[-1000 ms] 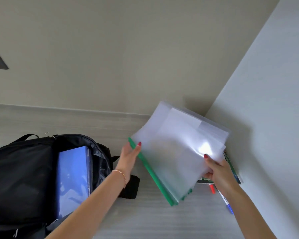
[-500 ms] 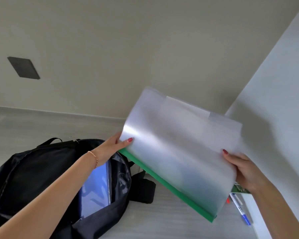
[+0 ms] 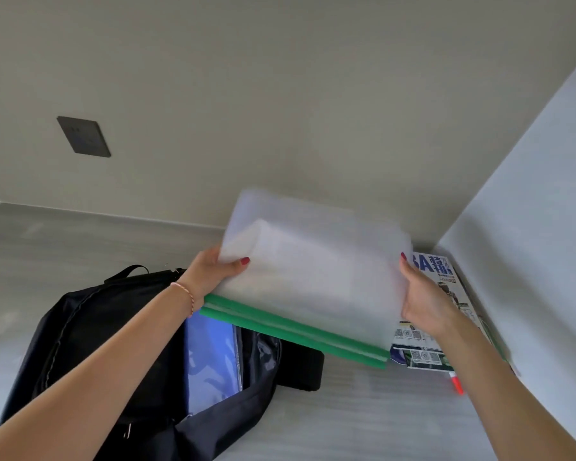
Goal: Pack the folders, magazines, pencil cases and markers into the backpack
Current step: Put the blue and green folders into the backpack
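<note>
A clear folder with a green spine (image 3: 313, 281) hangs in the air above the desk, its spine toward me. My left hand (image 3: 210, 274) grips its left edge and my right hand (image 3: 423, 301) grips its right edge. Below my left arm the black backpack (image 3: 90, 334) lies open, with a blue folder (image 3: 210, 364) standing inside it. A magazine (image 3: 423, 351) lies flat under my right hand by the right wall. A red marker (image 3: 457, 384) pokes out beside my right forearm.
The grey desk (image 3: 346, 414) meets a beige back wall and a white side wall on the right. A dark wall plate (image 3: 84, 136) sits high on the back wall. A backpack strap (image 3: 300, 367) lies on the desk right of the opening.
The folder has swung from tilted to nearly level with the spine toward me, and shifted left over the backpack's opening. The magazine beneath my right hand has come into view.
</note>
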